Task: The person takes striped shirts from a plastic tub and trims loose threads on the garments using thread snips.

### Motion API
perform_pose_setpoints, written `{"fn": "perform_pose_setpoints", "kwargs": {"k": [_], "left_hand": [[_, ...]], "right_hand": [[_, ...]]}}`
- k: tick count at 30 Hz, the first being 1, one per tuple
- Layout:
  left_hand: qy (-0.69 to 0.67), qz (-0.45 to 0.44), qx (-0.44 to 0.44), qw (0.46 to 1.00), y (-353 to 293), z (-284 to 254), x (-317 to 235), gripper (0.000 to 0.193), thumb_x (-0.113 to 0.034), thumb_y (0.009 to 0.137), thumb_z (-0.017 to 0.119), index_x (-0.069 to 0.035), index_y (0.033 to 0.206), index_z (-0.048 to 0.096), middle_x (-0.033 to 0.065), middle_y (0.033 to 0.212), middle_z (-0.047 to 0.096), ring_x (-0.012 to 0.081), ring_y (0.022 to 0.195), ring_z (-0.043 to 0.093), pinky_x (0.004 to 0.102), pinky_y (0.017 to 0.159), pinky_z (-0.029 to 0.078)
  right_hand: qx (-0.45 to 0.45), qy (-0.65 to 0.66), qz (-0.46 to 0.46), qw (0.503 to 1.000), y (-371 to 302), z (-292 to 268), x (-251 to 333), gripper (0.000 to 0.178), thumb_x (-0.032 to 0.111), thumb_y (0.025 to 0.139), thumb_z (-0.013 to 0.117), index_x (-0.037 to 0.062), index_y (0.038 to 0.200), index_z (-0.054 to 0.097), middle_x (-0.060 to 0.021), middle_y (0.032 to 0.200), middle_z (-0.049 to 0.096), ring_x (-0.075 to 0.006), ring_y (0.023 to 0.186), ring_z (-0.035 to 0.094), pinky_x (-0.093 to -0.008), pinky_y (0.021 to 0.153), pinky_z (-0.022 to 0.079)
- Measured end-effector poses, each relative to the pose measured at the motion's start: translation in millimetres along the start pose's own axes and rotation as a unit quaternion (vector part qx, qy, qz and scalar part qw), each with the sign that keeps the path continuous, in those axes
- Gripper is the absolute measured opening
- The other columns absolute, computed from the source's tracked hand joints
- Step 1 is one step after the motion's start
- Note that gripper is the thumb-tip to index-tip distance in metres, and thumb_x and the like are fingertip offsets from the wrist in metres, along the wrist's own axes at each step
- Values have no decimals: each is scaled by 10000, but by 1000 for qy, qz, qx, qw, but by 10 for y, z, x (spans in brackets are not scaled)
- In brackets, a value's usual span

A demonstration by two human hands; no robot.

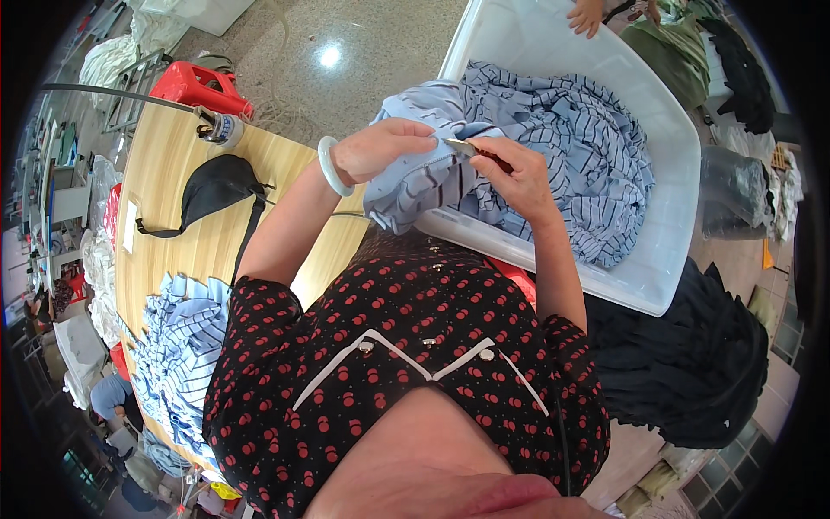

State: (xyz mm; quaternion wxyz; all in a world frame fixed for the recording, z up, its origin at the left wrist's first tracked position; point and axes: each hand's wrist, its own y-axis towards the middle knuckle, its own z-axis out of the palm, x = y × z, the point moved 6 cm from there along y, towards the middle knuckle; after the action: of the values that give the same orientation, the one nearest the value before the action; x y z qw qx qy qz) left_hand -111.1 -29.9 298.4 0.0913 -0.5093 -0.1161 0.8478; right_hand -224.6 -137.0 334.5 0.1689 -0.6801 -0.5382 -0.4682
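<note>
My left hand (379, 152), with a pale bangle (333, 166) at the wrist, grips a bunched light-blue garment (413, 192) with dark stripes. In my right hand (521, 180) is a small metal-bladed cutting tool (461, 146) with a dark reddish-brown handle; whether it is a knife or thread snips I cannot tell. Its blade lies against the cloth, close to my left fingertips. The garment hangs beside the near left edge of a white plastic tub (670, 216), which holds a heap of the same striped cloth (571, 164).
At left, a wood-grain table (164, 173) carries a black waist bag (220, 192), a small bottle (226, 130) and striped garments (186, 337). A red plastic container (194, 85) stands behind it. Black cloth (683, 363) is heaped at right. Another person's hand (586, 16) is at the tub's far rim.
</note>
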Motion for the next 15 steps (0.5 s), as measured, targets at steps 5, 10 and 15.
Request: {"fn": "perform_pose_setpoints", "kwargs": {"k": [5, 10, 15], "left_hand": [[17, 2, -5, 1000, 31, -37, 36, 227, -132, 848, 452, 10, 1016, 510, 12, 923, 556, 55, 802, 519, 197, 727, 417], [49, 4, -8, 999, 56, 24, -18, 220, -161, 843, 470, -8, 991, 524, -8, 886, 554, 47, 766, 504, 185, 693, 407], [102, 45, -19, 994, 90, 5, 23, 227, -210, 845, 475, -30, 969, 534, -16, 857, 553, 38, 723, 488, 177, 656, 397]], "right_hand": [[-9, 30, 22, 999, -20, 33, -16, 213, 122, 704, 634, 51, 902, 597, -39, 730, 587, -77, 558, 498, -200, 506, 399], [-22, 180, 140, 973, -73, 149, -189, 344, 112, 712, 629, 53, 1026, 502, 1, 715, 535, -55, 635, 473, -185, 572, 392], [-1, 267, 183, 946, -13, 368, -98, 398, 74, 702, 623, 35, 1064, 463, 4, 716, 513, -44, 679, 457, -179, 620, 371]]}}
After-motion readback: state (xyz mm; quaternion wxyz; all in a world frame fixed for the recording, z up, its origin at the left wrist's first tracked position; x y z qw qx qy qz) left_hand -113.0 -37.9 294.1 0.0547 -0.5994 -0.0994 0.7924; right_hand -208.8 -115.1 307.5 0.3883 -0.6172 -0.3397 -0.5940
